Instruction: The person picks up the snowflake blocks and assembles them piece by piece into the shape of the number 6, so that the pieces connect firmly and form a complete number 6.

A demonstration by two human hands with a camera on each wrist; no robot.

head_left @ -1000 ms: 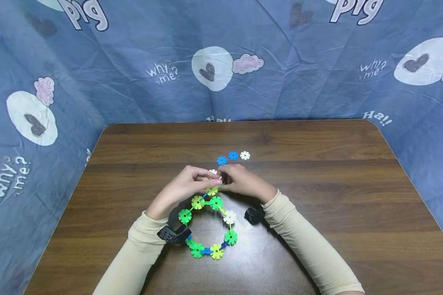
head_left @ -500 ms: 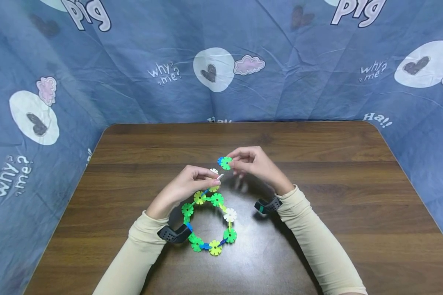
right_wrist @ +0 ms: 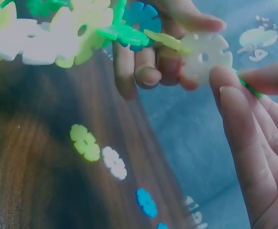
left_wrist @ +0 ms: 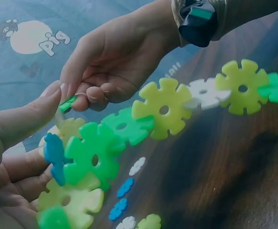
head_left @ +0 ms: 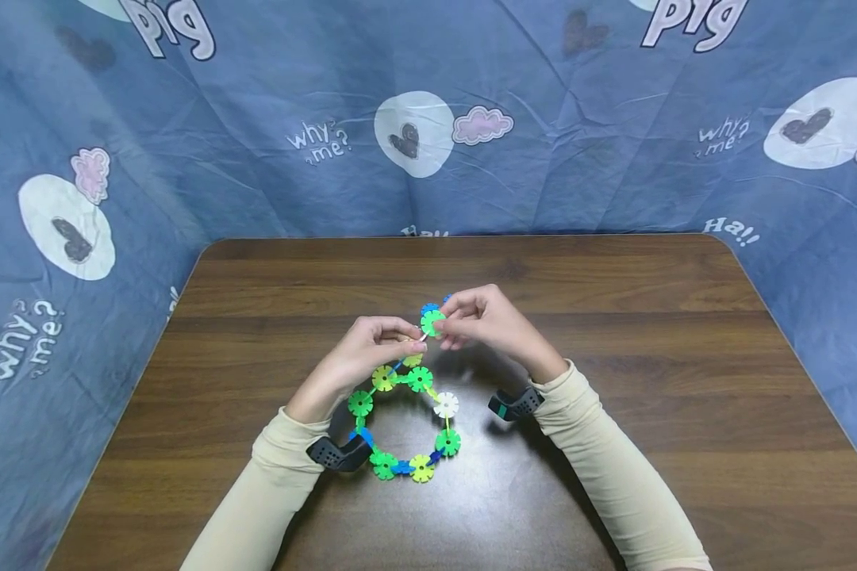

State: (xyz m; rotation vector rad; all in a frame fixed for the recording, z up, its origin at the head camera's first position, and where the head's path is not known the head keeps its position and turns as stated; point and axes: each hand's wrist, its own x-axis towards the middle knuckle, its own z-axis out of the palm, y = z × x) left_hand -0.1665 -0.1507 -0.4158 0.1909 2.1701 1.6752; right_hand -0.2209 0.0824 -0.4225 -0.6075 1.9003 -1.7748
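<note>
My left hand (head_left: 371,345) pinches a white notched snowflake disc (right_wrist: 206,55) between thumb and fingers. That disc is at the end of a chain of interlocking snowflake discs (head_left: 360,403) in green, yellow, blue and white, which loops below the hands in the head view. A loose end of my right hand's work, a green snowflake disc (head_left: 432,322), is pinched between the thumb and fingers of my right hand (head_left: 496,325). Its edge meets the white disc's rim in the right wrist view; fingers hide whether the slots are engaged.
Beyond the hands, loose discs lie in a row on the wooden table (head_left: 614,333): a yellow disc (right_wrist: 85,143), white ones (right_wrist: 114,162) and blue ones (right_wrist: 146,202). A printed blue cloth (head_left: 578,159) hangs behind the table. Both wrists wear black straps.
My right hand moved away from the left hand, up and right, then appeared holding the green disc. Now it has brought that disc down to the white one. The left hand stays nearly still.
</note>
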